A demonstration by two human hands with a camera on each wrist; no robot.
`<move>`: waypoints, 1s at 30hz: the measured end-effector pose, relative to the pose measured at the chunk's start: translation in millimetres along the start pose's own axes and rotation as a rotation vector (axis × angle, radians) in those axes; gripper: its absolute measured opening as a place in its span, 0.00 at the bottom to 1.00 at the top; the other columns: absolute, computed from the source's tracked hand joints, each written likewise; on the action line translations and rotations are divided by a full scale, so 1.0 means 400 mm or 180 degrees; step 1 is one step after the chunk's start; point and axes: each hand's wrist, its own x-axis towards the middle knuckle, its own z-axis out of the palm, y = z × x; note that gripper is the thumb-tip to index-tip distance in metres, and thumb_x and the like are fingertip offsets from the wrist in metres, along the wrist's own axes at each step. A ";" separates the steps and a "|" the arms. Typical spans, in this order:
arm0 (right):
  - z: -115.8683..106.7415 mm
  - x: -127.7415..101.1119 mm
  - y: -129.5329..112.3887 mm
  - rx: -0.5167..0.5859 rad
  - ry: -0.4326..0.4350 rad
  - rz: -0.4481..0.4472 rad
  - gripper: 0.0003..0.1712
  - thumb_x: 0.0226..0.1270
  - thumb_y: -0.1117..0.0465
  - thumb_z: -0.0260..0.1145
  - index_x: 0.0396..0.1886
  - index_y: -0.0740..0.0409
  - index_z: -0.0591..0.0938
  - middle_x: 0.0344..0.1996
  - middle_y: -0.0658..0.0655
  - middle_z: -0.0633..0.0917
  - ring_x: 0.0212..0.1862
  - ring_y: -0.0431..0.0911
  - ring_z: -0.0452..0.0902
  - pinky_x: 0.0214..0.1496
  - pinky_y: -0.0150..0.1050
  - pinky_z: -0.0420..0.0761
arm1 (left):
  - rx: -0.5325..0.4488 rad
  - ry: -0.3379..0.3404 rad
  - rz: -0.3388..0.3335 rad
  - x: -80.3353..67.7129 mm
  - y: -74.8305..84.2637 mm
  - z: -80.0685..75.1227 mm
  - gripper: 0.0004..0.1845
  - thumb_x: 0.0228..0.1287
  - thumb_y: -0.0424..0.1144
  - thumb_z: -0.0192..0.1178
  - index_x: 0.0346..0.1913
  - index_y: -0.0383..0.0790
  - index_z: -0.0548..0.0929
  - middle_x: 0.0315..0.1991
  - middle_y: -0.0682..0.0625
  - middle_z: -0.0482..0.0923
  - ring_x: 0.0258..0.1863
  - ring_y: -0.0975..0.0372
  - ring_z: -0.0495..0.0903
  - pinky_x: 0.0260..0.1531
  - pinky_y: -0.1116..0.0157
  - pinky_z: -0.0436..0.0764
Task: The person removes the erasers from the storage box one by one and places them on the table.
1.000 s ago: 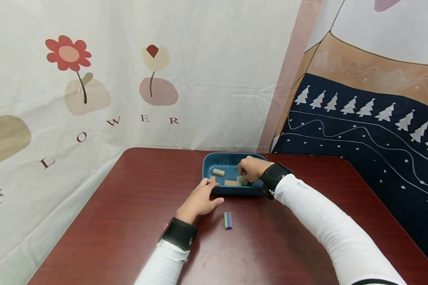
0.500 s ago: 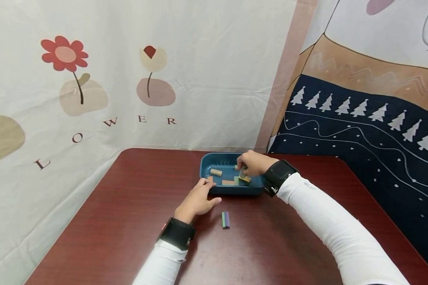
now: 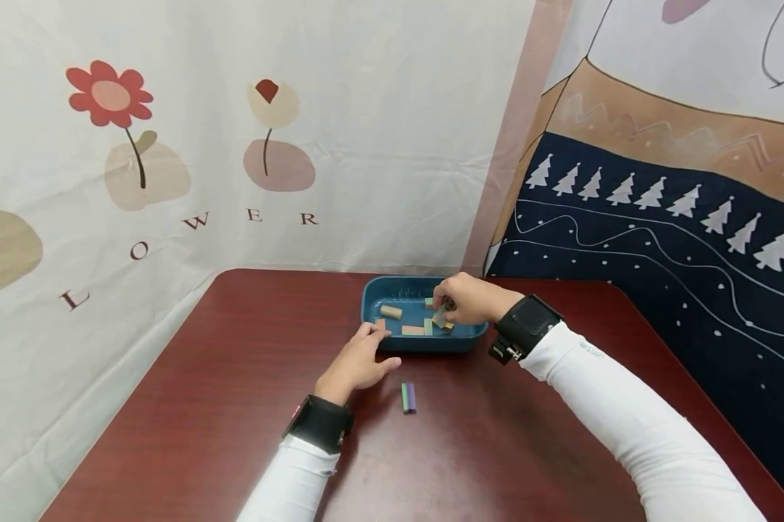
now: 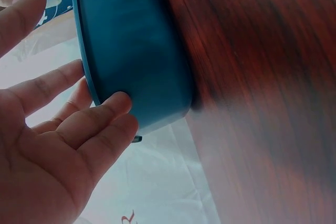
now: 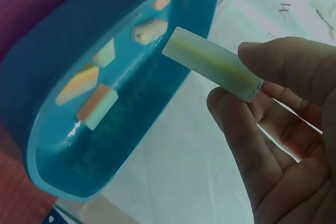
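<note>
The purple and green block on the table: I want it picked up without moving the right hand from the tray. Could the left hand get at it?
Probably yes. The left hand rests open against the tray, and the purple and green block lies on bare table just beside it, with nothing between.

Blocks lie in the tray (image 3: 372,339) at the table's (image 3: 235,406) far edge (another pair (image 3: 408,398) lies before it).

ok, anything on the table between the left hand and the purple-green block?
Nothing: in the head view only bare red-brown table lies between the left hand and the purple-green block. The wrist views don't show that stretch.
</note>
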 end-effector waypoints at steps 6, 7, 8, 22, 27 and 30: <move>0.017 -0.012 -0.017 0.0070 0.0043 -0.0171 0.07 0.60 0.68 0.70 0.39 0.60 0.86 0.36 0.50 0.83 0.33 0.40 0.76 0.39 0.35 0.80 | 0.0007 0.0012 -0.0019 0.000 -0.002 -0.002 0.33 0.66 0.48 0.63 0.69 0.36 0.69 0.62 0.43 0.64 0.59 0.51 0.71 0.57 0.51 0.72; 0.021 -0.014 -0.020 0.0083 0.0036 -0.0187 0.07 0.60 0.68 0.70 0.39 0.60 0.86 0.36 0.50 0.83 0.33 0.40 0.76 0.39 0.35 0.80 | 0.0011 0.0013 -0.0025 0.000 -0.001 -0.003 0.33 0.66 0.48 0.63 0.69 0.37 0.69 0.62 0.43 0.64 0.59 0.52 0.71 0.57 0.51 0.72; 0.024 -0.016 -0.023 0.0109 0.0019 -0.0209 0.07 0.60 0.68 0.70 0.38 0.59 0.86 0.36 0.50 0.83 0.34 0.40 0.76 0.39 0.35 0.80 | 0.0019 0.0011 -0.0021 0.001 -0.002 -0.003 0.33 0.66 0.48 0.63 0.69 0.37 0.69 0.62 0.43 0.64 0.59 0.52 0.71 0.56 0.51 0.73; 0.082 -0.030 -0.047 0.0495 -0.0440 -0.0228 0.10 0.61 0.73 0.67 0.37 0.54 0.84 0.36 0.48 0.81 0.41 0.40 0.79 0.45 0.37 0.80 | 0.0118 -0.0035 0.0008 0.018 -0.001 -0.005 0.32 0.67 0.49 0.62 0.69 0.38 0.69 0.63 0.43 0.63 0.59 0.52 0.71 0.57 0.53 0.72; 0.126 -0.028 -0.053 0.0647 -0.0716 -0.0132 0.13 0.62 0.75 0.64 0.38 0.52 0.84 0.36 0.45 0.82 0.41 0.40 0.79 0.45 0.36 0.79 | 0.0155 -0.0055 -0.0007 0.018 -0.004 -0.002 0.32 0.67 0.49 0.62 0.69 0.38 0.69 0.64 0.43 0.63 0.60 0.52 0.71 0.57 0.53 0.71; 0.150 -0.028 -0.055 0.0730 -0.0835 -0.0141 0.12 0.63 0.76 0.62 0.38 0.56 0.84 0.35 0.44 0.82 0.40 0.38 0.79 0.44 0.34 0.79 | 0.0153 -0.0060 -0.0025 0.018 -0.004 0.001 0.32 0.67 0.49 0.62 0.69 0.39 0.69 0.64 0.43 0.62 0.60 0.52 0.71 0.57 0.53 0.71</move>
